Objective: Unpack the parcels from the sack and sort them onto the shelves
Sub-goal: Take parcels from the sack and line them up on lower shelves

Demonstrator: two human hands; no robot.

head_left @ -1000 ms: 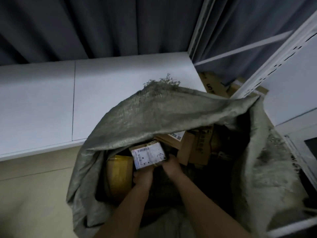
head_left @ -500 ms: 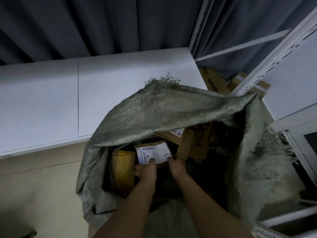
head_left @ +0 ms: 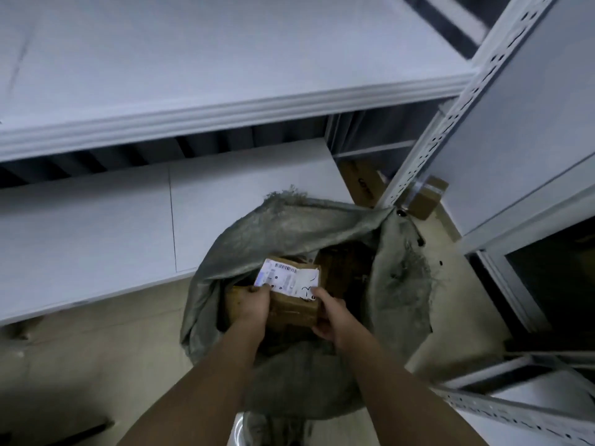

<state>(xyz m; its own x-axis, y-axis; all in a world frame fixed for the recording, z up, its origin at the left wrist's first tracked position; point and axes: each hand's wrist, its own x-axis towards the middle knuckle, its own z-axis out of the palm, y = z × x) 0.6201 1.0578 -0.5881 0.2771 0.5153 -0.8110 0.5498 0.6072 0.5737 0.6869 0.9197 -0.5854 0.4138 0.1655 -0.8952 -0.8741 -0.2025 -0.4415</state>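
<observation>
Over the open mouth of the grey-green woven sack (head_left: 289, 226), both hands are holding one small brown cardboard parcel with a white shipping label (head_left: 294, 294). The left hand (head_left: 252, 300) is gripping the parcel's left end, its thumb lying on the label's edge. The right hand (head_left: 328, 317) is curling round the right end, fingers underneath and thumb on top by the label's corner. The parcel is sitting just above the sack's dark interior, label facing up and tilted slightly. Deeper inside the sack, more brown cardboard boxes (head_left: 344, 262) are showing in shadow, to the right of the held parcel. The sack is standing on the beige floor (head_left: 80, 349), its frayed far rim leaning against the white lower shelf (head_left: 96, 226). Beyond that, a second white upper shelf (head_left: 225, 59) is running across the view. To the right, a perforated white metal upright (head_left: 450, 107) is rising, and behind its foot some brown cartons (head_left: 425, 194) are lying.
</observation>
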